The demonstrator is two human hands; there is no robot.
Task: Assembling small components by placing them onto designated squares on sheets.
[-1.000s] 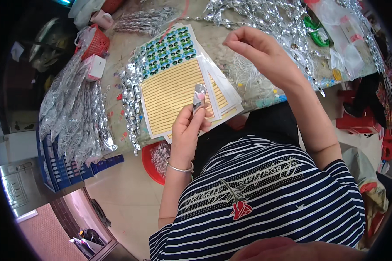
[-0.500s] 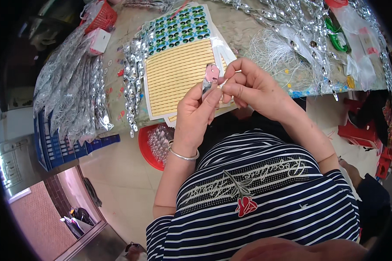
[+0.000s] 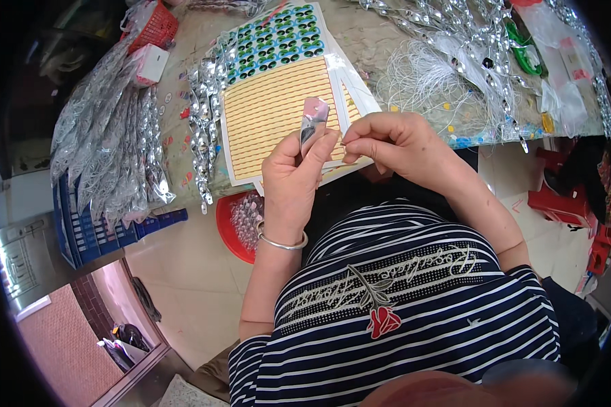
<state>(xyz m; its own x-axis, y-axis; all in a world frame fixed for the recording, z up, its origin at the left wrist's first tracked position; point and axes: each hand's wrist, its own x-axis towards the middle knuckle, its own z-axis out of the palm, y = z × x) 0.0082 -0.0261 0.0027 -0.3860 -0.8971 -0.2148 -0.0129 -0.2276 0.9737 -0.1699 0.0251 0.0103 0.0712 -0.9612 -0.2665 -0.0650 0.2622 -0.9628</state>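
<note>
My left hand [image 3: 293, 178] holds a small silver and pink foil piece [image 3: 313, 122] upright between thumb and fingers, over the near table edge. My right hand [image 3: 395, 145] sits just right of it, its fingertips pinched together close to the piece; what they pinch is too small to tell. Under both hands lies a yellow sticker sheet [image 3: 271, 115] with fine rows, and behind it a sheet of green and blue eye-shaped stickers [image 3: 278, 41]. A silver bangle circles my left wrist.
Silver foil strips [image 3: 108, 149] pile at the left over a blue crate [image 3: 81, 234]. More foil pieces and white thread [image 3: 448, 68] lie at the right. A red bowl [image 3: 232, 227] stands below the table edge. A red basket [image 3: 153, 27] is far left.
A second ago my right hand was raised far over the table; it came down to the left hand and the foil piece. Both hands have stayed together since.
</note>
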